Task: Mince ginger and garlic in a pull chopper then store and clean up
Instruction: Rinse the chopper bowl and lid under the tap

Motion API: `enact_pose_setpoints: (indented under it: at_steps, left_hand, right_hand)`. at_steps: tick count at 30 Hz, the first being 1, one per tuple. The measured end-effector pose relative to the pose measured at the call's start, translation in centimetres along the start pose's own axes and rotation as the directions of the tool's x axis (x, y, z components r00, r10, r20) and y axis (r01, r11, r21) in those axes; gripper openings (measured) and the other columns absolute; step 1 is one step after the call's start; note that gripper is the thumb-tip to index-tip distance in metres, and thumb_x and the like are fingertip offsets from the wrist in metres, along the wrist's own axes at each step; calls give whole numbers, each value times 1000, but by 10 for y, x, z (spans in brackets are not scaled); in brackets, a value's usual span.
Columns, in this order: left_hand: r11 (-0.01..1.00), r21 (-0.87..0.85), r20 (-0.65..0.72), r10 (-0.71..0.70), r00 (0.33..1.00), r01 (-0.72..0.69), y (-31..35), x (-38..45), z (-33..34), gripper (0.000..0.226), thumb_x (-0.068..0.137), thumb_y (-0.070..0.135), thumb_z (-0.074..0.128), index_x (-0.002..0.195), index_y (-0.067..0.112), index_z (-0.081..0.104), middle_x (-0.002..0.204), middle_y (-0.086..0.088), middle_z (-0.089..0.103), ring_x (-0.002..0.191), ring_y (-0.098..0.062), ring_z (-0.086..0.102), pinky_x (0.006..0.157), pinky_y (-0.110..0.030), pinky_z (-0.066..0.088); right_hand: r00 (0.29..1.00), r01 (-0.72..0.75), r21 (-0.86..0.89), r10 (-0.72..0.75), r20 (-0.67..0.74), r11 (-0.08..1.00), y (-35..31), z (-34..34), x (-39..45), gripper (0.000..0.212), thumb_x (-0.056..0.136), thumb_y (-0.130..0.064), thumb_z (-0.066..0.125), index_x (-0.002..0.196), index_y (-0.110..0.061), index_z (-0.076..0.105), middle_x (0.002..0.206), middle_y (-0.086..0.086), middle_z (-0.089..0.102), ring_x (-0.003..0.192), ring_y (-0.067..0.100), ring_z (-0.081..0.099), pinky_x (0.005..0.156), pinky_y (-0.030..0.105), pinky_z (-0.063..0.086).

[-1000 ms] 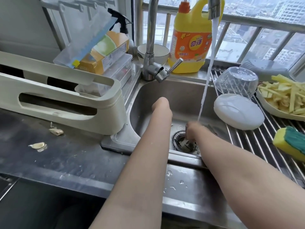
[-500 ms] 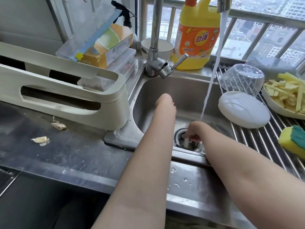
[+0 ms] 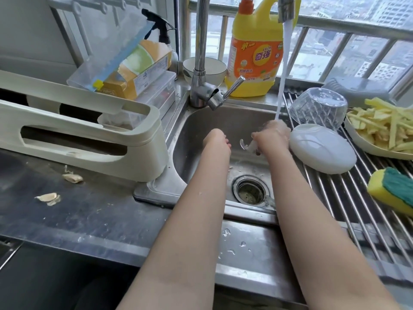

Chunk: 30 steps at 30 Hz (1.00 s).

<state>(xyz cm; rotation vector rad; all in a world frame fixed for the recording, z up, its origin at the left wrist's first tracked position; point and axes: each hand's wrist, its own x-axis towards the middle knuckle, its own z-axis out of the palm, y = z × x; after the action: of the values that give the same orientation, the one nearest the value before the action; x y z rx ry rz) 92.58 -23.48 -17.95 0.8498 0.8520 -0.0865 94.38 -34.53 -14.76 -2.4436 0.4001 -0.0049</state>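
My right hand (image 3: 271,133) grips the white chopper blade unit (image 3: 248,146) over the steel sink (image 3: 199,128), and one curved metal blade shows at its left. The tap's water stream (image 3: 282,81) falls onto this hand. My left hand (image 3: 216,138) hangs bent down into the sink just left of the blade, apart from it, with its fingers mostly hidden. The chopper's white lid (image 3: 323,151) and its clear bowl (image 3: 318,107), turned upside down, rest on the drying rack to the right.
A yellow-green sponge (image 3: 394,190) and a plate of potato strips (image 3: 384,130) sit on the roll-up rack. The drain strainer (image 3: 250,193) lies below my hands. Garlic skins (image 3: 72,177) litter the left counter by a cream rack (image 3: 93,133). A yellow detergent bottle (image 3: 257,52) stands behind the faucet (image 3: 201,63).
My right hand rose from the drain with the blade unit and moved up under the running water. My left hand stayed in the sink.
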Motion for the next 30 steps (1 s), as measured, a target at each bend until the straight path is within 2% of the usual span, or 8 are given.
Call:
enact_pose_setpoints:
  at_steps: [4, 8, 11, 13, 16, 19, 23, 30]
  left_hand:
    - [990, 111, -25, 86, 996, -82, 6, -19, 3, 21, 93, 6, 37, 82, 8, 55, 67, -1, 49, 53, -15, 40, 50, -25, 29]
    - [943, 230, -5, 250, 968, -242, 6, -21, 8, 23, 87, 7, 46, 69, 13, 60, 62, 1, 51, 51, -15, 42, 47, -25, 30]
    - [925, 240, -2, 305, 952, -296, 6, -18, 9, 23, 83, 11, 47, 66, 16, 61, 67, 2, 57, 54, -16, 46, 49, -25, 30]
    - [936, 220, -2, 283, 959, -275, 6, -16, 9, 25, 89, 10, 39, 80, 14, 62, 75, 1, 60, 56, -16, 51, 51, -26, 33]
    - [973, 85, -36, 217, 975, -214, 6, -18, 8, 38, 96, 2, 19, 122, 7, 47, 105, -8, 60, 59, -24, 57, 57, -31, 43]
    - [972, 46, 6, 232, 973, -232, 3, -25, 9, 50, 97, -1, 13, 141, 7, 34, 123, -8, 42, 89, -36, 63, 77, -43, 53]
    - [925, 232, 153, 271, 950, -301, -2, -32, 13, 49, 95, -5, 15, 126, 10, 51, 128, -13, 42, 105, -29, 55, 85, -41, 53]
    - [879, 331, 258, 266, 929, -343, -3, -37, 14, 46, 86, -10, 26, 105, 14, 61, 107, -5, 61, 100, -24, 61, 89, -38, 50]
  right_hand:
    - [988, 154, 74, -152, -28, 985, -5, -3, -7, 8, 83, -20, 69, 89, -16, 68, 97, 9, 68, 92, 22, 64, 78, 27, 50]
    - [960, 279, 30, -278, -33, 960, -24, -23, -5, 24, 84, -24, 70, 102, -11, 60, 105, 5, 59, 91, 17, 56, 77, 26, 47]
    - [935, 343, 7, -342, 90, 939, -34, -61, -1, 26, 79, -18, 76, 98, -4, 64, 85, 6, 64, 64, 10, 58, 48, 17, 45]
    - [907, 387, -39, -373, 195, 921, -35, -87, -7, 18, 80, -16, 75, 90, -5, 65, 70, 2, 62, 53, 6, 53, 39, 14, 40]
    - [849, 486, -110, -439, 293, 867, -33, -104, -10, 12, 79, -14, 75, 88, -8, 72, 76, -1, 67, 66, 7, 61, 63, 20, 54]
    - [807, 536, -89, -479, 345, 840, -28, -109, -12, 15, 77, -5, 75, 83, -19, 74, 84, -2, 72, 82, 12, 67, 80, 27, 55]
    - [801, 569, -86, -527, 282, 818, -20, -111, -12, 23, 78, -8, 75, 100, -13, 73, 89, 0, 69, 70, 4, 59, 66, 17, 45]
    - [816, 578, -127, -571, 90, 806, -16, -108, -11, 24, 75, -27, 79, 77, -6, 68, 69, 5, 63, 56, 10, 55, 48, 17, 40]
